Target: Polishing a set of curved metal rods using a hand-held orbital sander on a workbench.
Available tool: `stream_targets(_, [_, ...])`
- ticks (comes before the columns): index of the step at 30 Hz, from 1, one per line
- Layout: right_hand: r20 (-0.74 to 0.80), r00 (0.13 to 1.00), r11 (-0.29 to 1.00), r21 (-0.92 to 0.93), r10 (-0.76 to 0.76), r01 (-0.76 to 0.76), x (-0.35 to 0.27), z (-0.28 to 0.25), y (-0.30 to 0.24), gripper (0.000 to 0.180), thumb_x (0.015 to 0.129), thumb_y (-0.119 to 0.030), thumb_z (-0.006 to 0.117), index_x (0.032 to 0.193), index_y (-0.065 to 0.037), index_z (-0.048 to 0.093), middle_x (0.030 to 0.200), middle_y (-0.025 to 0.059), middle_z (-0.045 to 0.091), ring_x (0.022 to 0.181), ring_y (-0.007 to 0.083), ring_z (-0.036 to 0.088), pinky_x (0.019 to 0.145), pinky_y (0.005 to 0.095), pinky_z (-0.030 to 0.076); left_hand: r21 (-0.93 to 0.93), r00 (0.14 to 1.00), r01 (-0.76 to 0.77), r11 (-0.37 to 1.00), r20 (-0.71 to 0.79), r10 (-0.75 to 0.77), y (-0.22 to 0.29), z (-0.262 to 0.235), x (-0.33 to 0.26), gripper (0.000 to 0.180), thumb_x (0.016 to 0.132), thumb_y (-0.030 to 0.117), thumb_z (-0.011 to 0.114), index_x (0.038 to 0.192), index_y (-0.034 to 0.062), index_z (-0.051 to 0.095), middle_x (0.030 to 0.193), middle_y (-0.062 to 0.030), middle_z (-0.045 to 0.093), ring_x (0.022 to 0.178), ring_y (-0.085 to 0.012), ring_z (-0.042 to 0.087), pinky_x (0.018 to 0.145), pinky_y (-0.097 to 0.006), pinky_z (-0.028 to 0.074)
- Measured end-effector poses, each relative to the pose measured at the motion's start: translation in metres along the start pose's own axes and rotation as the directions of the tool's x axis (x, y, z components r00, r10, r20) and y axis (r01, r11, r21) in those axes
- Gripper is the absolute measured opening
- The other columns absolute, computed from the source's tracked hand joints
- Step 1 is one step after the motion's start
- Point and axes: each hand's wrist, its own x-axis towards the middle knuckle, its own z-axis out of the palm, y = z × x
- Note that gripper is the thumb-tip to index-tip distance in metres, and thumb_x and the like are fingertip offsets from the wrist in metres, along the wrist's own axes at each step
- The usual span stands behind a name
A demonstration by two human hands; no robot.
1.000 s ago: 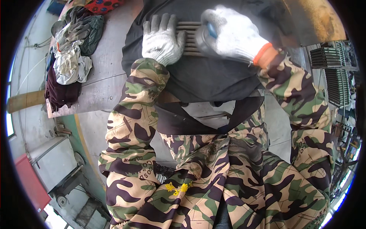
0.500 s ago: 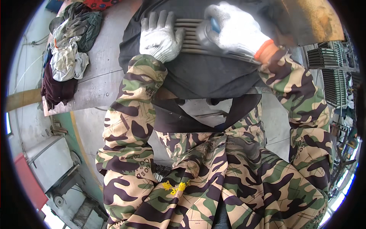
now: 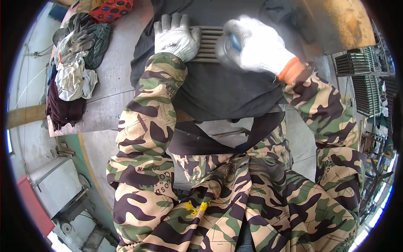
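Note:
A metal grate of parallel bars (image 3: 210,44) lies on a dark cloth (image 3: 210,88) at the table's near side. On its left end rests my left hand (image 3: 177,41), in a white and grey knit glove, palm down with fingers spread. My right hand (image 3: 262,47), in a white glove with an orange cuff, is wrapped round a blurred round tool with a blue part (image 3: 236,43). The tool sits over the grate's bars, to the right of my left hand. Its underside and the grate's right end are hidden.
Crumpled clothes and rags (image 3: 75,71) lie on the left of the metal table (image 3: 111,96), with a red patterned cloth (image 3: 112,10) behind. A rust-stained sheet (image 3: 336,21) is at the far right. Stacked grates (image 3: 367,94) stand beyond the table's right edge.
My right hand and the tool have come a little nearer to me across the bars, covering the grate's near right part. My left hand stays on the grate. The whole view has shifted slightly.

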Motion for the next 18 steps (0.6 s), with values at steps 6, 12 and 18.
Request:
stream_targets(6, [-0.032, 0.999, 0.999, -0.044, 0.013, -0.015, 0.011, 0.004, 0.013, 0.027, 0.092, -0.028, 0.065, 0.116, -0.016, 0.072, 0.107, 0.0177, 0.07, 0.102, 0.0391, 0.072, 0.09, 0.0507, 0.059, -0.112, 0.985, -0.162, 0.98, -0.072, 0.154, 0.0, -0.009, -0.013, 0.05, 0.099, 0.043, 0.061, 0.131, 0.0044, 0.066, 0.131, -0.0138, 0.067, 0.126, -0.035, 0.058, 0.108, -0.052, 0.042])
stream_targets(12, [-0.108, 0.994, 0.997, -0.079, -0.032, 0.023, -0.03, -0.003, 0.043, 0.027, 0.093, -0.03, 0.066, 0.114, -0.014, 0.071, 0.106, 0.0159, 0.07, 0.098, 0.0401, 0.072, 0.088, 0.0502, 0.059, -0.127, 0.996, -0.09, 0.988, -0.036, 0.087, 0.026, 0.019, 0.005, 0.052, 0.099, 0.043, 0.061, 0.131, 0.003, 0.066, 0.13, -0.0146, 0.068, 0.126, -0.0367, 0.058, 0.108, -0.053, 0.042])
stream_targets(18, [0.004, 0.999, 0.996, -0.073, 0.051, -0.051, -0.048, -0.017, 0.065, 0.032, 0.095, -0.029, 0.066, 0.124, -0.014, 0.068, 0.116, 0.0159, 0.067, 0.111, 0.0391, 0.069, 0.096, 0.0482, 0.056, -0.036, 0.996, -0.086, 0.996, -0.003, 0.086, -0.006, 0.018, 0.004, 0.054, 0.099, 0.047, 0.058, 0.129, 0.0022, 0.067, 0.128, -0.014, 0.068, 0.125, -0.0346, 0.056, 0.109, -0.053, 0.04])
